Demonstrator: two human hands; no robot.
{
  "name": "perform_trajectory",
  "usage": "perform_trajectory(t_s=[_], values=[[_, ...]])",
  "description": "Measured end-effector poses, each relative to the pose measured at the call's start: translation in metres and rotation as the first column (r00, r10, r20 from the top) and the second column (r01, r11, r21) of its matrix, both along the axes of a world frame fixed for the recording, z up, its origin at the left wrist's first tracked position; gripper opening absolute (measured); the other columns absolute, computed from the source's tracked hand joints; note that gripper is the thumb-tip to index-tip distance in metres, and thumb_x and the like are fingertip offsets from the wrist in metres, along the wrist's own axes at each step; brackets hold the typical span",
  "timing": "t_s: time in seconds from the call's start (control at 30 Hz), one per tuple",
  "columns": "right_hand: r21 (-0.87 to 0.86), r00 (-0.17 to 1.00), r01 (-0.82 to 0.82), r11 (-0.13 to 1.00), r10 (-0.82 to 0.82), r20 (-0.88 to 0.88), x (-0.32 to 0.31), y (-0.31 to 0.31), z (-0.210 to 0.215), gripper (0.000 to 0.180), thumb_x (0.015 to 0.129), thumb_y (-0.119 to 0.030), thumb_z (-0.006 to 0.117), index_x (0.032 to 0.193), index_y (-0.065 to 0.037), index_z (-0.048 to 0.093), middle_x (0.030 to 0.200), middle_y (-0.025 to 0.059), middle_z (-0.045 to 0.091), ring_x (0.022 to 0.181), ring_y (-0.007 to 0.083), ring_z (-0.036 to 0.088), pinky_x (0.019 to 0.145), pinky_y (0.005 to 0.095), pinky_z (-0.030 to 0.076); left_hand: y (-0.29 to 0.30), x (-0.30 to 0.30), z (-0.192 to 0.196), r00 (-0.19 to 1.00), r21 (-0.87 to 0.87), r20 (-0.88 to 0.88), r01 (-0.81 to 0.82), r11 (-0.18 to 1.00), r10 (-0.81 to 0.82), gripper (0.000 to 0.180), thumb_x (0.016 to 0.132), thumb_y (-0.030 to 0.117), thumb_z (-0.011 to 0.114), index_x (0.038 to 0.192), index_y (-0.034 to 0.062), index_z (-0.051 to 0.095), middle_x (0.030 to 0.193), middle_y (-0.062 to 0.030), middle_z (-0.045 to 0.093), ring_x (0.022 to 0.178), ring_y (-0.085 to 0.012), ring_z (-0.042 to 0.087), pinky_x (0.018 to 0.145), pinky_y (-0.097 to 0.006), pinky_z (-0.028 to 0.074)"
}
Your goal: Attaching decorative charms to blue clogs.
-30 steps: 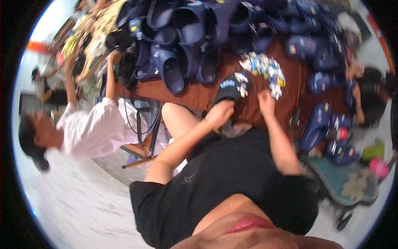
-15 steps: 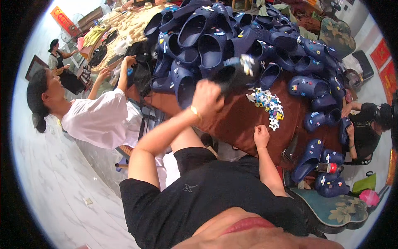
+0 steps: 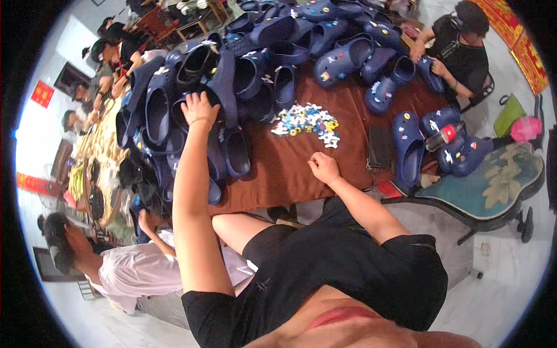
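My left hand reaches into the tall pile of navy clogs, its fingers spread on or just above a clog and holding nothing that I can see. Just beyond my fingertips lies a darker, black-looking clog on the pile. My right hand rests over the brown tablecloth with its fingers curled closed; whatever may be inside is hidden. Beyond it lies a loose heap of small white, blue and yellow shoe charms.
To the right stand a black phone-like slab, a charm-covered clog and a dark bottle with a red label. A stool with a floral seat is at the right. Co-workers sit at left and far right, one holding a clog.
My left hand has moved left and away from me, letting go of the dark clog it held; a dark clog now lies on the pile. The view has turned rightward.
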State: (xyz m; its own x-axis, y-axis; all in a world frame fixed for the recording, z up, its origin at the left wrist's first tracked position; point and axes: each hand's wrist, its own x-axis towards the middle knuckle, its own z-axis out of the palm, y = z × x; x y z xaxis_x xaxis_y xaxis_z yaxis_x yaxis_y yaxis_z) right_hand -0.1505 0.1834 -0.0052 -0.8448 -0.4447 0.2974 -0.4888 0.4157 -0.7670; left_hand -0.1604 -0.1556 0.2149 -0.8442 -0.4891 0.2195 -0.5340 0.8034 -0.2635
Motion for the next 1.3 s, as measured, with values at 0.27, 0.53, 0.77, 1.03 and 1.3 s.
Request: perform_trajectory(t_s=[0.27, 0.53, 0.77, 1.03, 1.3], values=[[-0.29, 0.923, 0.226, 0.93, -0.3, -0.243, -0.146, 0.015, 0.048, 0.012, 0.075, -0.012, 0.056, 0.084, -0.004, 0.056, 0.088, 0.0131, 0.057, 0.085, 0.0292, 0.055, 0.073, 0.0364, 0.044, 0.028, 0.031, -0.016, 0.842, -0.156, -0.379, 0.35, 0.923, -0.384, 0.046, 0.073, 0.025, 0.061, 0.114, 0.0073, 0.049, 0.125, -0.0145, 0.043, 0.121, -0.0329, 0.034, 0.099, -0.049, 0.025], [0.365, 0.84, 0.542, 0.757, -0.509, -0.189, -0.29, 0.024, 0.099, 0.065, 0.072, -0.018, 0.061, 0.129, -0.008, 0.03, 0.135, 0.0081, 0.03, 0.123, 0.0294, 0.03, 0.096, 0.0474, 0.032, 0.157, 0.162, -0.115, 0.751, 0.411, -0.484, 0.648, 0.641, -0.449, 0.034, 0.065, 0.003, 0.061, 0.099, 0.0049, 0.056, 0.112, -0.0169, 0.048, 0.108, -0.0363, 0.043, 0.094, -0.044, 0.034], [0.339, 0.823, 0.517, 0.786, -0.347, -0.45, -0.27, 0.003, 0.108, 0.021, 0.068, -0.026, 0.063, 0.08, -0.009, 0.062, 0.088, 0.0085, 0.063, 0.093, 0.0266, 0.055, 0.079, 0.0437, 0.039, 0.214, 0.215, -0.154, 0.842, 0.63, -0.444, 0.536, 0.562, -0.305, 0.033, 0.071, 0.006, 0.061, 0.104, 0.0042, 0.055, 0.112, -0.0171, 0.049, 0.108, -0.0351, 0.044, 0.092, -0.042, 0.035], [-0.247, 0.973, 0.155, 0.957, -0.104, 0.205, -0.05, -0.023, 0.145, 0.025, 0.073, -0.02, 0.058, 0.087, 0.0, 0.057, 0.078, 0.0172, 0.062, 0.071, 0.0265, 0.061, 0.067, 0.0351, 0.047, 0.204, 0.152, -0.098, 0.74, 0.793, -0.602, 0.599, 0.114, 0.3, 0.066, 0.078, 0.005, 0.059, 0.133, 0.0034, 0.023, 0.132, -0.0132, 0.031, 0.122, -0.0261, 0.033, 0.095, -0.036, 0.034], [-0.435, 0.55, -0.364, 0.824, 0.567, 0.613, 0.072, -0.013, 0.064, 0.031, 0.075, -0.01, 0.057, 0.104, 0.002, 0.053, 0.096, 0.0113, 0.06, 0.081, 0.0166, 0.059, 0.071, 0.0296, 0.047, 0.165, 0.129, -0.126, 0.897, 0.816, -0.421, 0.44, 0.376, -0.137, 0.091, 0.063, 0.031, 0.074, 0.134, 0.0034, 0.023, 0.134, -0.0272, 0.021, 0.123, -0.037, 0.029, 0.099, -0.039, 0.028]])
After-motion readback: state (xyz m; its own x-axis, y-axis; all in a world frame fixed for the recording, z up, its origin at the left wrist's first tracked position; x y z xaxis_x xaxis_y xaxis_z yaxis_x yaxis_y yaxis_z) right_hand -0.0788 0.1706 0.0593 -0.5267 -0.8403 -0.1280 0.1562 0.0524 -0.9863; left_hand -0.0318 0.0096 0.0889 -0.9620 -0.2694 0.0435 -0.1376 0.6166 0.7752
